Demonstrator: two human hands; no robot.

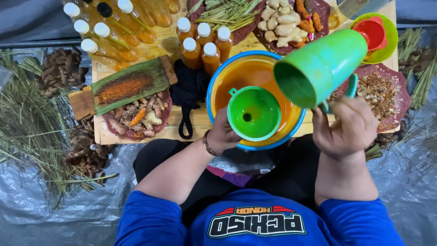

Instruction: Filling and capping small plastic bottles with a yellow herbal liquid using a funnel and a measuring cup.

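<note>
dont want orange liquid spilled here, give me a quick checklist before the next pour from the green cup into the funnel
1. Right hand grips the green cup by its handle: ok.
2. Left hand steadies the green funnel: ok, it grips under the rim.
3. Funnel spout seated in a bottle: cannot tell, whatever is below the funnel is hidden.
4. Cup mouth lined up over the funnel: not ok, it is tilted on its side to the funnel's upper right.
5. Liquid in the cup: cannot tell, the inside shows only green.
6. Blue-rimmed basin of orange liquid below to catch drips: ok.
</note>
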